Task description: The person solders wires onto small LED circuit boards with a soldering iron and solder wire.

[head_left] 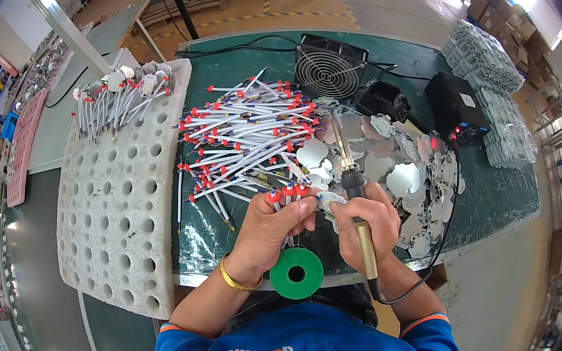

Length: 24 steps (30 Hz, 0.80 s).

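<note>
My left hand (268,226) is closed around a few white wires with red caps (288,190), held in front of my body. My right hand (370,221) grips a soldering iron (351,178), its metal end pointing up and away from me. The thumb and finger of that same hand pinch a small round silvery board (329,199) beside the left fingertips. Whether the wires touch the board is hidden by the fingers. Below the hands sits a green solder spool (295,289). Just beyond the left hand lies a large pile of white wires (251,130) with red caps.
Loose silvery discs (403,180) cover the bench right of the wires. A black fan (329,69) and a black box with a red light (456,109) stand behind. Stacked metallic boards (499,111) rise at far right. A white perforated foam board (116,204) is left, holding finished-looking wired discs (122,96).
</note>
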### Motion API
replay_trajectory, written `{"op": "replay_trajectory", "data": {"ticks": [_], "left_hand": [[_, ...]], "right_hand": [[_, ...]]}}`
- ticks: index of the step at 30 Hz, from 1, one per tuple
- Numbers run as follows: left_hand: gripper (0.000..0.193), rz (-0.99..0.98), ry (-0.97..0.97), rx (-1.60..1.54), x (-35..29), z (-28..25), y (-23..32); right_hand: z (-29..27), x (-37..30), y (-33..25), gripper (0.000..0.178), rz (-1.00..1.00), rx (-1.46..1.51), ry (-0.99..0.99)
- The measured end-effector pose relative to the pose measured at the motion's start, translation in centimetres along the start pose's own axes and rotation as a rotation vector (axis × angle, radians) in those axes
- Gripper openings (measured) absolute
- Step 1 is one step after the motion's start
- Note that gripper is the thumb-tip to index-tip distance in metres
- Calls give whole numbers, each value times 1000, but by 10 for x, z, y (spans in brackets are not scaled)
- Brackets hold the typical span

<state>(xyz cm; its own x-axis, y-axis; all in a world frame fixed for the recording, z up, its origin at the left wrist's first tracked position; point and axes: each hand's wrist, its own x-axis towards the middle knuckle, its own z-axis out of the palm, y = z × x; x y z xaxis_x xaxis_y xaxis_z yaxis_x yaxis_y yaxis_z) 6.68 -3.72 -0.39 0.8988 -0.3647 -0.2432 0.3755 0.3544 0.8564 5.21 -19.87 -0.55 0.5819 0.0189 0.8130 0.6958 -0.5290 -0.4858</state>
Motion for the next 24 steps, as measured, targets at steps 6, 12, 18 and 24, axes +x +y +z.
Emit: {"op": "replay_trajectory", "data": {"ticks": [6,12,18,24], "left_hand": [[22,133,64,61,-4,7,2],[22,185,74,173,-7,-4,11],[22,236,92,293,-11,-11,18],[21,192,87,234,-14,-9,25]], "right_hand": [[7,-2,-3,31,14,-10,71],[-9,-3,1,36,-114,-32,-38],[-48,-9,-4,32,-71,138,-220],[-56,-3,-13,24,-30,214,-254]]}}
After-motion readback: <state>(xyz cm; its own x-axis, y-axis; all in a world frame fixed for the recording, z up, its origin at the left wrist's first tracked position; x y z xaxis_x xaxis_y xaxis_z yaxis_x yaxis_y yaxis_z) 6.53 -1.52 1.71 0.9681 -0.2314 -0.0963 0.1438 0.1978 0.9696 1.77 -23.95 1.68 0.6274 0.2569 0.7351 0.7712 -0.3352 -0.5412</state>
